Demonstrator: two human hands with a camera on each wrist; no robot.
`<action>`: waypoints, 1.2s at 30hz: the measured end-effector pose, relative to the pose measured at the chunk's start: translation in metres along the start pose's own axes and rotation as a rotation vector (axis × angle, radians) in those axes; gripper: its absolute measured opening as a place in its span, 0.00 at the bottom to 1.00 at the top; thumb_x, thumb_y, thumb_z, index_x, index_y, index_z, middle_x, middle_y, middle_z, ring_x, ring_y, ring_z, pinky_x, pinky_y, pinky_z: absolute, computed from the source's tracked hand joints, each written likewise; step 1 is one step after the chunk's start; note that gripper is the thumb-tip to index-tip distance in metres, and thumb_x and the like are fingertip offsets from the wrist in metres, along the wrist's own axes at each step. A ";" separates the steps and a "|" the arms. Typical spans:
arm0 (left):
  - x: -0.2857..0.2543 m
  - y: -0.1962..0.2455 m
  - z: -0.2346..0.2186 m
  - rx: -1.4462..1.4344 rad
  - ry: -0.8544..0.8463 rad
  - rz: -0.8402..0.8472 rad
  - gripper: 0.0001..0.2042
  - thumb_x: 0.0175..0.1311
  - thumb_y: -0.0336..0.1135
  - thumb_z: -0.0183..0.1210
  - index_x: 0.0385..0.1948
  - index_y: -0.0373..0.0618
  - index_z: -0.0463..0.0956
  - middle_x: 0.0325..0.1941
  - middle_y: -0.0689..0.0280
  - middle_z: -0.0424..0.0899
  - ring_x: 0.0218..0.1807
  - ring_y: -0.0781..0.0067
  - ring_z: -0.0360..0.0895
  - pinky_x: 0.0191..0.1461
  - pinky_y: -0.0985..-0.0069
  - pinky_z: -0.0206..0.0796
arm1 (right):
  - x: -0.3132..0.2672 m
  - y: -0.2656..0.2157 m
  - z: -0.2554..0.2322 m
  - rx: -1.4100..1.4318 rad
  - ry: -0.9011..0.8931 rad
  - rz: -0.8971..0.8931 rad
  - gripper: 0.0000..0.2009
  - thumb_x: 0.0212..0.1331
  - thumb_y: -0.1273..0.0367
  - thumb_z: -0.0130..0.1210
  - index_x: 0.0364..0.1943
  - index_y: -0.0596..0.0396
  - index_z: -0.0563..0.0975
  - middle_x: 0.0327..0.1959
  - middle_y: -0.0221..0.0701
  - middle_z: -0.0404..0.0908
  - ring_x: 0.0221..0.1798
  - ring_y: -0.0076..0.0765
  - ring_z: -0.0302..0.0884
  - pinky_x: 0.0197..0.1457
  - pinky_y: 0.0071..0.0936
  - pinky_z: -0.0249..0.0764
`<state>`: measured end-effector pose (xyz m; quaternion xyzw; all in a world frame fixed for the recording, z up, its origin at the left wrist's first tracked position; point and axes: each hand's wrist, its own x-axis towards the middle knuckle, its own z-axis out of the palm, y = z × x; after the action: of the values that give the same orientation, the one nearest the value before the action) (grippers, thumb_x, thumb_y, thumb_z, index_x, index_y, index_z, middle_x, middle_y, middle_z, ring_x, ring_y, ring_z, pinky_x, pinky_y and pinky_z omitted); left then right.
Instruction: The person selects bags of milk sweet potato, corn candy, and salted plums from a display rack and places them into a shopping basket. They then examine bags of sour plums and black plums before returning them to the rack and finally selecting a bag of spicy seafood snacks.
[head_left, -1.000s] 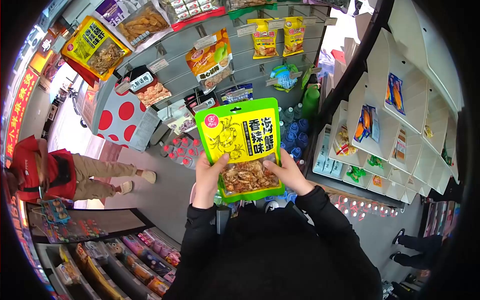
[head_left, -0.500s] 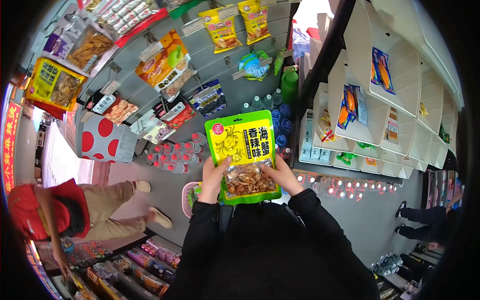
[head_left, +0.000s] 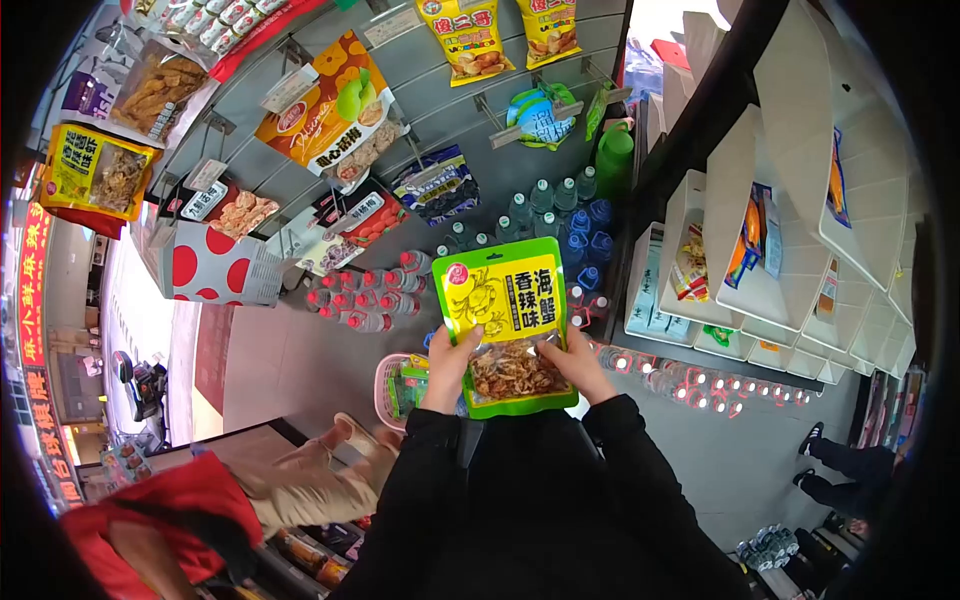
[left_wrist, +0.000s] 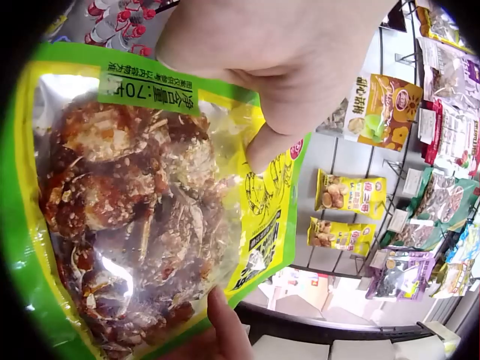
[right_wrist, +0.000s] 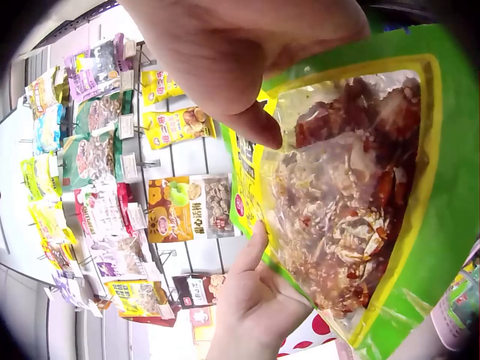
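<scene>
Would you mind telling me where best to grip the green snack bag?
Probably by its lower side edges, from both sides, as the left hand and right hand do: the snack bag is flat, upright, with bulky contents low down.

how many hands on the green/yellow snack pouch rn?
2. The left hand grips the snack pouch on its left edge, thumb on the front. The right hand grips its right edge the same way. The fingers behind the pouch are hidden in the head view.
</scene>
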<state>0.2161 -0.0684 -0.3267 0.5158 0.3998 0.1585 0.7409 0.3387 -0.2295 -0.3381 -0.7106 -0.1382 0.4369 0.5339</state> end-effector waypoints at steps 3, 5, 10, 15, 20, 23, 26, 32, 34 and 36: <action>0.011 -0.008 -0.019 -0.010 -0.010 -0.024 0.12 0.55 0.27 0.54 0.41 0.37 0.70 0.41 0.64 0.77 0.41 0.78 0.72 0.47 0.79 0.61 | 0.012 0.004 0.017 -0.070 0.054 -0.156 0.21 0.49 0.65 0.53 0.45 0.64 0.65 0.39 0.44 0.73 0.44 0.42 0.71 0.47 0.30 0.64; 0.019 -0.013 -0.032 -0.057 -0.001 -0.055 0.12 0.55 0.27 0.55 0.41 0.37 0.70 0.42 0.64 0.77 0.43 0.77 0.72 0.48 0.79 0.60 | 0.020 0.004 0.027 -0.095 0.063 -0.142 0.21 0.49 0.64 0.53 0.45 0.64 0.65 0.39 0.45 0.73 0.44 0.43 0.71 0.46 0.30 0.64; 0.032 -0.021 -0.065 -0.054 0.088 -0.063 0.12 0.54 0.28 0.55 0.40 0.37 0.70 0.41 0.64 0.77 0.43 0.77 0.72 0.49 0.79 0.60 | 0.043 0.007 0.061 -0.162 0.043 -0.141 0.20 0.49 0.64 0.52 0.42 0.64 0.66 0.33 0.46 0.73 0.38 0.47 0.71 0.41 0.33 0.65; 0.044 -0.022 -0.096 -0.130 0.099 -0.093 0.12 0.53 0.26 0.55 0.40 0.37 0.70 0.39 0.64 0.77 0.40 0.77 0.73 0.46 0.80 0.62 | 0.055 0.002 0.092 -0.227 0.056 -0.134 0.20 0.49 0.64 0.52 0.43 0.63 0.66 0.35 0.48 0.72 0.41 0.49 0.70 0.43 0.34 0.65; 0.041 -0.014 -0.121 -0.114 0.135 -0.054 0.11 0.52 0.26 0.56 0.38 0.38 0.72 0.37 0.67 0.78 0.38 0.79 0.73 0.44 0.81 0.63 | 0.067 0.020 0.118 -0.039 -0.034 -0.147 0.19 0.49 0.69 0.52 0.45 0.62 0.66 0.39 0.39 0.73 0.43 0.36 0.71 0.47 0.29 0.65; 0.034 0.005 -0.130 -0.148 0.121 -0.025 0.11 0.52 0.26 0.57 0.38 0.37 0.72 0.37 0.66 0.78 0.38 0.80 0.73 0.44 0.81 0.63 | 0.062 0.011 0.127 0.025 -0.074 -0.044 0.14 0.51 0.70 0.52 0.42 0.60 0.67 0.31 0.25 0.73 0.32 0.18 0.69 0.35 0.18 0.66; 0.033 0.010 -0.138 -0.139 0.115 0.006 0.12 0.52 0.26 0.57 0.39 0.36 0.72 0.38 0.66 0.78 0.39 0.80 0.73 0.44 0.80 0.64 | 0.061 -0.005 0.133 0.113 -0.141 0.065 0.13 0.51 0.70 0.53 0.41 0.59 0.68 0.30 0.24 0.72 0.31 0.17 0.68 0.34 0.17 0.66; 0.029 0.029 -0.145 -0.219 0.105 0.051 0.12 0.53 0.28 0.58 0.40 0.37 0.72 0.38 0.66 0.78 0.38 0.80 0.73 0.44 0.81 0.64 | 0.063 -0.024 0.144 0.154 -0.128 0.070 0.15 0.50 0.71 0.54 0.42 0.59 0.67 0.31 0.26 0.72 0.33 0.18 0.68 0.36 0.17 0.67; 0.030 0.031 -0.150 -0.206 0.118 0.063 0.13 0.53 0.27 0.58 0.40 0.37 0.71 0.38 0.66 0.78 0.38 0.80 0.73 0.44 0.81 0.64 | 0.066 -0.024 0.147 0.143 -0.127 0.066 0.15 0.50 0.71 0.55 0.41 0.59 0.67 0.31 0.25 0.72 0.31 0.18 0.68 0.34 0.16 0.67; 0.030 0.034 -0.153 -0.203 0.112 0.052 0.13 0.53 0.27 0.57 0.40 0.36 0.71 0.38 0.66 0.78 0.39 0.80 0.73 0.45 0.81 0.64 | 0.069 -0.023 0.148 0.073 -0.156 0.009 0.13 0.52 0.71 0.52 0.41 0.57 0.67 0.33 0.24 0.72 0.33 0.16 0.68 0.36 0.15 0.65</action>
<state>0.1252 0.0621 -0.3321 0.4385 0.4091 0.2460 0.7615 0.2706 -0.0803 -0.3578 -0.6551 -0.1600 0.4983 0.5450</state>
